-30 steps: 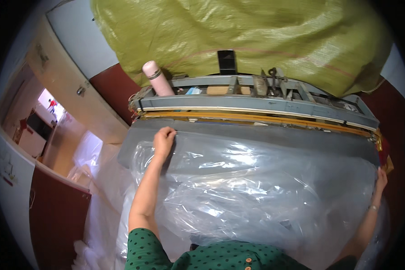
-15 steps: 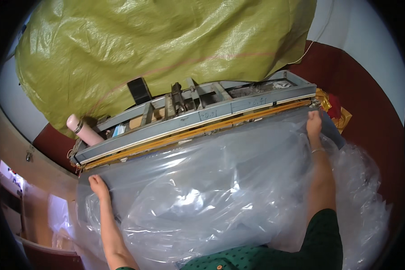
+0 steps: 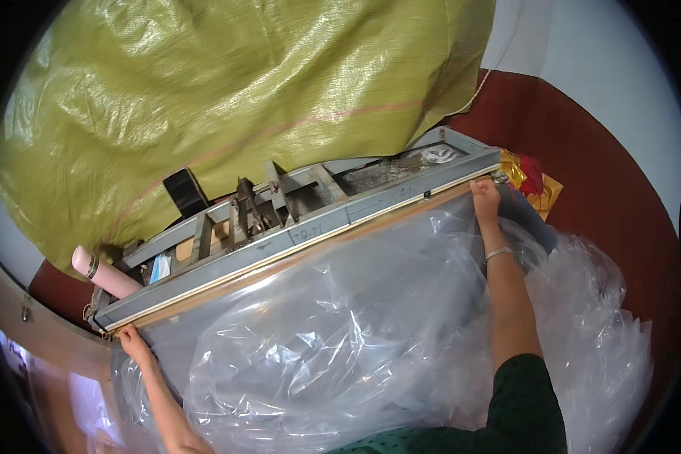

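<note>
A sheet of clear plastic film (image 3: 318, 333) lies in shiny folds over a grey surface in front of me. My left hand (image 3: 135, 342) is closed on its edge at the left end of a long metal frame (image 3: 318, 225). At the far right end my right hand (image 3: 485, 200) grips the same edge, its fingers close to the frame's near bar. Between the hands the film is drawn fairly straight along that bar. Through the film shows a dull orange strip (image 3: 272, 275) running beside the bar.
On the frame rest a pink bottle (image 3: 106, 274), a black phone (image 3: 185, 194) and a blue-white packet (image 3: 160, 268). Behind hangs a large yellow-green woven sheet (image 3: 242, 91). Gold and red wrapping (image 3: 533, 179) lies past the right end. Loose film bunches at the right.
Both hands have moved forward to the frame's near bar, bringing the film edge with them. The orange strip, uncovered before, now lies under the film. The view has shifted a little.
</note>
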`<state>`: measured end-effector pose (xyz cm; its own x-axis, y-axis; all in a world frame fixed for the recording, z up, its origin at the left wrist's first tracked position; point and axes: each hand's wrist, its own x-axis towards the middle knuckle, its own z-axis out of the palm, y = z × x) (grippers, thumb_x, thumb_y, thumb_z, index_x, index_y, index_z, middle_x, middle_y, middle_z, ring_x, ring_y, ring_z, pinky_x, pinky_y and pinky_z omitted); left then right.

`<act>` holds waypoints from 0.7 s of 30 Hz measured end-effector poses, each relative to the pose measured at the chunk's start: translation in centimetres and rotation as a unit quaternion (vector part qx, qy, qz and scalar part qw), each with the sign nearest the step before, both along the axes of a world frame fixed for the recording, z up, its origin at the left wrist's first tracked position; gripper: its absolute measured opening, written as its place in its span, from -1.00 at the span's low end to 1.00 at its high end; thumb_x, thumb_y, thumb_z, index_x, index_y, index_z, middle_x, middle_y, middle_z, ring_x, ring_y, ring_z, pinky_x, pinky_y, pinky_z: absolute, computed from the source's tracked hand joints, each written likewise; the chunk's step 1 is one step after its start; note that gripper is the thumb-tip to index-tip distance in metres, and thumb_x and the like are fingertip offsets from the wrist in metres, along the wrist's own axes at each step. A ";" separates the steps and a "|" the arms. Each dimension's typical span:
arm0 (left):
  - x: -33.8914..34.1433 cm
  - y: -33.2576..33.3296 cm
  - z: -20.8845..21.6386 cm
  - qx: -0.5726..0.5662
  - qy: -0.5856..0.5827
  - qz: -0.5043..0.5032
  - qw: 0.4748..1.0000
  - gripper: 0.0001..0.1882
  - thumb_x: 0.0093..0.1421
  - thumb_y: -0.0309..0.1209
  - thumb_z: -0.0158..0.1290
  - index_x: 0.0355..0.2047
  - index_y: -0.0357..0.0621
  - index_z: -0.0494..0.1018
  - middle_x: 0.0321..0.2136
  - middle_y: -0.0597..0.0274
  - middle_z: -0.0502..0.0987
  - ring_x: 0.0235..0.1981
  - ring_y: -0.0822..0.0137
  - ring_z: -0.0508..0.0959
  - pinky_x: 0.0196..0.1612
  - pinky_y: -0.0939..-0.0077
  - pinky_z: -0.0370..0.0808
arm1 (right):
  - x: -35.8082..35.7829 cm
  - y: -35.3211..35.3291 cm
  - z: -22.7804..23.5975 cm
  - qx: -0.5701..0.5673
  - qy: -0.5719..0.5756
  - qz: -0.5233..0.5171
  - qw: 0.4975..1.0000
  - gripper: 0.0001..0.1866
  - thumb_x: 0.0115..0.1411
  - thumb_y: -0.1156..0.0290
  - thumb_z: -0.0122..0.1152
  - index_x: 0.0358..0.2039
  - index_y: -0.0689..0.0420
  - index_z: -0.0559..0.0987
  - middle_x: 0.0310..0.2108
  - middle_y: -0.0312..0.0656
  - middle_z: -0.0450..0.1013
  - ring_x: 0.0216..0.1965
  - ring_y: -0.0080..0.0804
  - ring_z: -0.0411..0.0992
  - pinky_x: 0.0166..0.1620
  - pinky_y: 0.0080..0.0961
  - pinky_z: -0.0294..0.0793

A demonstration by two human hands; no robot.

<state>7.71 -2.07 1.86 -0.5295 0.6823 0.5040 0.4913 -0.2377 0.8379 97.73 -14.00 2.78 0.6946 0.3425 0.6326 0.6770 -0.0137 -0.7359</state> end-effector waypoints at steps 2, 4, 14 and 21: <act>0.3 0.6 0.1 0.013 -0.002 -0.007 1.000 -0.75 0.16 -0.36 -0.02 -0.60 -0.14 0.21 -0.60 0.45 0.16 -0.54 0.54 0.14 -0.45 0.67 0.18 | 0.6 0.1 -0.1 0.023 0.020 -0.013 0.999 -0.69 -0.05 0.32 0.29 -0.58 0.19 0.33 -0.65 -0.23 0.33 -0.59 -0.46 0.31 -0.42 -0.51 0.34; 0.9 0.9 -0.1 0.013 -0.002 0.003 1.000 -0.79 0.16 -0.38 -0.03 -0.56 -0.12 0.21 -0.61 0.44 0.18 -0.56 0.54 0.17 -0.48 0.68 0.19 | 1.0 -0.2 -0.3 0.024 0.007 -0.028 0.999 -0.73 -0.02 0.36 0.25 -0.55 0.19 0.32 -0.65 -0.24 0.32 -0.61 -0.49 0.30 -0.48 -0.54 0.34; 0.0 -0.2 0.5 0.006 -0.139 -0.025 0.990 -0.92 0.15 -0.48 -0.13 -0.41 -0.10 0.18 -0.57 0.34 0.29 -0.60 0.52 0.31 -0.56 0.65 0.31 | -0.4 0.0 0.2 0.091 0.085 0.076 0.989 -0.95 0.10 0.53 -0.08 -0.39 0.14 0.30 -0.63 -0.25 0.30 -0.70 -0.56 0.29 -0.68 -0.59 0.34; 0.8 -1.0 1.3 -0.066 -0.094 -0.124 0.986 -0.94 0.15 -0.42 -0.07 -0.42 -0.07 0.27 -0.58 0.43 0.28 -0.59 0.57 0.26 -0.54 0.70 0.27 | 1.7 -0.5 0.0 -0.016 -0.037 -0.133 0.990 -0.85 0.08 0.47 -0.01 -0.29 0.16 0.37 -0.44 -0.18 0.44 -0.36 -0.27 0.42 -0.19 -0.36 0.39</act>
